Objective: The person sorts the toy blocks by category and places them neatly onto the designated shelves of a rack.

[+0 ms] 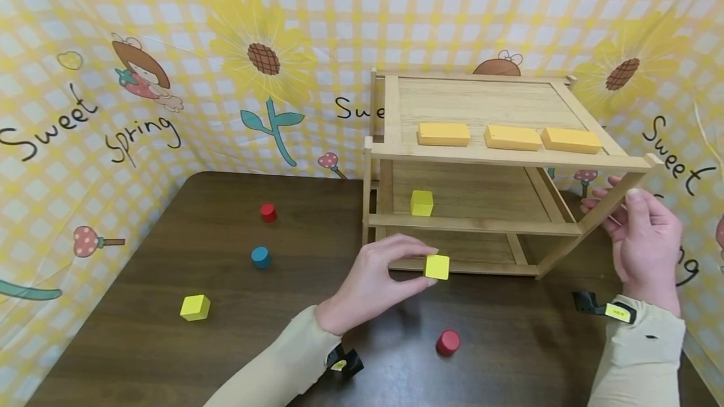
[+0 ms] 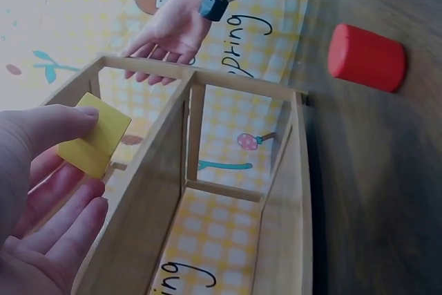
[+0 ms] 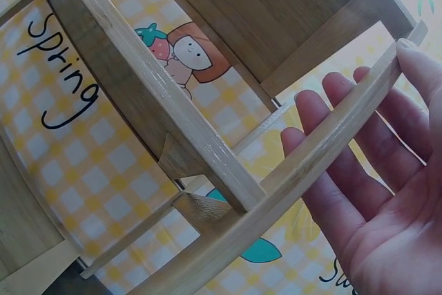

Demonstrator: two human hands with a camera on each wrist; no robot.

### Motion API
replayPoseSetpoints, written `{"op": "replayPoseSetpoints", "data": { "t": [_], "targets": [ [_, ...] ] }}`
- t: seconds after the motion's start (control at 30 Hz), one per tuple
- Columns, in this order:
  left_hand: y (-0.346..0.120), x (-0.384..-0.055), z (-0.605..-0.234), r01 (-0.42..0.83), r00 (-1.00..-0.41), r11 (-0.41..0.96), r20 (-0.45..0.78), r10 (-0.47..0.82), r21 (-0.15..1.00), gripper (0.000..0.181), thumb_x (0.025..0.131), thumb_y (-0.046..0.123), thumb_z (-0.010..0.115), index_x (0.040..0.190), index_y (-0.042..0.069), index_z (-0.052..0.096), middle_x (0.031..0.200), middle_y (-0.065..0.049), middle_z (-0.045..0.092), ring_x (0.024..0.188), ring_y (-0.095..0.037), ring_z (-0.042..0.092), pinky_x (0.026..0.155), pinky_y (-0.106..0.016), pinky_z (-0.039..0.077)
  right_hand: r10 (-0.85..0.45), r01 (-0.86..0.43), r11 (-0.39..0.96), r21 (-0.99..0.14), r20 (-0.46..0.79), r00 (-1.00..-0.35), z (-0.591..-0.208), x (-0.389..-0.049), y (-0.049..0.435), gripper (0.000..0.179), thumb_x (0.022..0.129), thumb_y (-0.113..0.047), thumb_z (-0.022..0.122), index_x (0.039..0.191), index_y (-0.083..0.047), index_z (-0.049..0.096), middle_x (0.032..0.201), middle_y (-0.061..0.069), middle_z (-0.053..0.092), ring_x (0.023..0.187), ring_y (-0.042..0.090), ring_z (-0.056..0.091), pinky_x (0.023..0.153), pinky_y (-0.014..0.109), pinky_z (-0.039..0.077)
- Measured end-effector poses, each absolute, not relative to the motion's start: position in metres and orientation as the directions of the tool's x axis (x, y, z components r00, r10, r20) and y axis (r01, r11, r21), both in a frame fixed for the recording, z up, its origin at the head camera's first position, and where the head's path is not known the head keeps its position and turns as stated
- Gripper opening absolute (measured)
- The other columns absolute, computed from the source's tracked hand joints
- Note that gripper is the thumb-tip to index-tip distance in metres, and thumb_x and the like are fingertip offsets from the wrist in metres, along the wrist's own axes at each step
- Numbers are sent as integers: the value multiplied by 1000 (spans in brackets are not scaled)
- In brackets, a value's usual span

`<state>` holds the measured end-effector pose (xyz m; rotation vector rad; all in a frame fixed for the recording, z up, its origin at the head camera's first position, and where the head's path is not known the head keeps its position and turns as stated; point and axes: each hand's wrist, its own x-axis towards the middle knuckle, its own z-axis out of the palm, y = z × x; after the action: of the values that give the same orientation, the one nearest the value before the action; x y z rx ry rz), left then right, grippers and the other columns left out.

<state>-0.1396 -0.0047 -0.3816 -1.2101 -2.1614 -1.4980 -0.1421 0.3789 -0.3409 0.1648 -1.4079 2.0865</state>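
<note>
Between thumb and fingers, my left hand [image 1: 376,272] pinches a yellow cube [image 1: 437,267], held in the air before the lower tiers of a wooden shelf rack [image 1: 475,226]. The left wrist view shows the thumb lying across one face of that cube [image 2: 97,136]. My right hand [image 1: 647,237] is at the rack's front right post [image 3: 318,160], its thumb on the near side near the top and its fingers behind. Another yellow cube [image 1: 422,203] sits on the middle tier. Three orange-yellow rectangular blocks [image 1: 444,134] lie in a row along the top tier's front.
On the dark table [image 1: 317,325], a red cylinder [image 1: 448,343] lies near the front. To the left are a smaller-looking red cylinder [image 1: 268,213], a blue cylinder [image 1: 261,257] and a yellow cube [image 1: 195,308]. A patterned cloth [image 1: 317,30] hangs behind and at both sides.
</note>
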Motion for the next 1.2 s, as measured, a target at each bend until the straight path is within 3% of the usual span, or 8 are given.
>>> {"op": "replayPoseSetpoints", "data": {
  "t": [0.5,0.67,0.93,1.2],
  "targets": [
    [23,-148,-366,777,-588,115,649,483,619,38,85,14,86,120,11,74,114,4,69,107,-6,64,94,-21,50,394,-559,-291,-777,435,-810,-341,-142,379,41,103,-10,61,127,22,55,101,25,72,86,30,74,79,35,60],
    [31,-151,-361,769,-600,123,642,477,627,38,85,15,86,120,10,74,115,4,70,109,-4,63,94,-20,50,400,-559,-285,-779,433,-807,-341,-143,379,41,103,-10,62,127,23,55,100,24,73,85,29,74,78,34,61],
    [40,-156,-351,757,-624,150,637,453,635,37,83,11,87,118,7,74,113,-2,71,103,-17,67,90,-21,53,429,-540,-239,-807,412,-804,-340,-143,378,45,102,-14,64,127,22,55,99,23,73,85,28,74,77,32,61],
    [47,-163,-341,752,-637,170,637,434,637,36,84,7,86,117,5,73,111,-3,69,100,-14,67,90,-18,52,426,-547,-247,-800,417,-803,-341,-143,378,45,102,-13,64,127,23,55,99,23,73,84,28,74,77,33,61]
  ]
}}
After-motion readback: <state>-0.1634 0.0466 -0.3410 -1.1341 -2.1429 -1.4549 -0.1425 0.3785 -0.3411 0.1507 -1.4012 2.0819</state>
